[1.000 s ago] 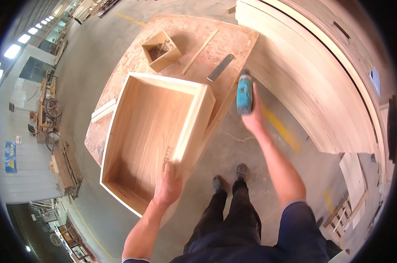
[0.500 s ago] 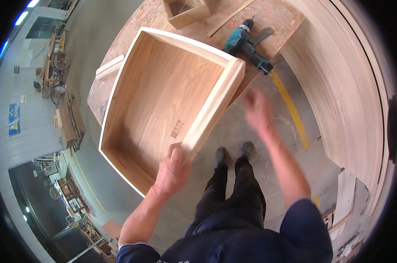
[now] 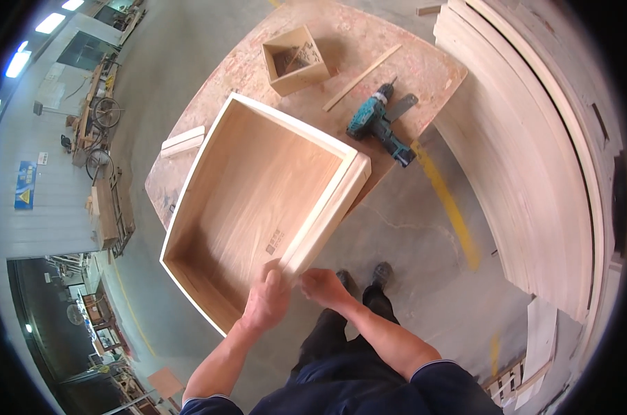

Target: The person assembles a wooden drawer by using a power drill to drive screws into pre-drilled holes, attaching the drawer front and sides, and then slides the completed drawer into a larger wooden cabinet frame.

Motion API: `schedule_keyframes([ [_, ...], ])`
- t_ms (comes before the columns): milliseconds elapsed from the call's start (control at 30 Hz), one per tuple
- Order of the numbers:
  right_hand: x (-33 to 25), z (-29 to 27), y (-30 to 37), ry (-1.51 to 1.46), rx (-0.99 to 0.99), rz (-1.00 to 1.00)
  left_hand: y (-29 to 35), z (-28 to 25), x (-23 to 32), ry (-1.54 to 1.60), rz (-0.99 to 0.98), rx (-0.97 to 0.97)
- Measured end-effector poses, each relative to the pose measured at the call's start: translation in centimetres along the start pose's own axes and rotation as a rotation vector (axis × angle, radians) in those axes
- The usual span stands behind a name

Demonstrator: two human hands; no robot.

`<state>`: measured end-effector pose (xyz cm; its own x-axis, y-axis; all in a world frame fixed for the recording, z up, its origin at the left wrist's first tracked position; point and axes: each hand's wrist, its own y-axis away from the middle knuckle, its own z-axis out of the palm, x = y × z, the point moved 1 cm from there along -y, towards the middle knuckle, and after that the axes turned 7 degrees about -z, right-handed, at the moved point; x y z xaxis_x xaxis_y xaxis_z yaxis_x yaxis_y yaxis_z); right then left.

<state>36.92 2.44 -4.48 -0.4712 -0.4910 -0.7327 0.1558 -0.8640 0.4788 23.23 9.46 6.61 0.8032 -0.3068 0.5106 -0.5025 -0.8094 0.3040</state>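
Note:
A wooden drawer [image 3: 258, 187] sits tilted on the workbench [image 3: 223, 90], its near part jutting past the bench edge. My left hand [image 3: 266, 301] is closed on the near end of the drawer's thick front panel, thumb on the inner side. Against the outer face of that panel, my right hand [image 3: 324, 287] has its fingers curled together; whatever they pinch is hidden. Beyond the drawer, a teal cordless drill [image 3: 377, 124] lies on the bench, partly over a flat dark metal piece [image 3: 403, 106].
An open wooden box [image 3: 299, 79] holding small dark pieces stands at the bench's far side, near a thin wooden strip [image 3: 362, 77]. Short wood pieces [image 3: 182, 142] lie left of the drawer. Large pale boards [image 3: 514, 145] stack along the right. Carts [image 3: 102, 111] stand far left.
My right hand has come down and left to the outer face of the drawer front, where a thin pin stuck out earlier. My left hand keeps its hold; the view has shifted.

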Motion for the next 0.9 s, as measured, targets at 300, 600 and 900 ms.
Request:
schedule_keyframes([
  [300, -2.8, -15.1, 4.5, 0.787, 0.553, -0.103, 3.1, 2.2, 1.7, -0.281, 0.073, 0.115],
  [600, -34.3, -17.8, -9.3, 0.977, 0.612, -0.716, 1.5, -3.5, 3.5, 0.064, 0.061, -0.049],
  [900, -42.6, -15.5, -26.1, 0.737, 0.394, -0.666, -2.1, -21.4, 4.3, 0.425, -0.28, -0.322],
])
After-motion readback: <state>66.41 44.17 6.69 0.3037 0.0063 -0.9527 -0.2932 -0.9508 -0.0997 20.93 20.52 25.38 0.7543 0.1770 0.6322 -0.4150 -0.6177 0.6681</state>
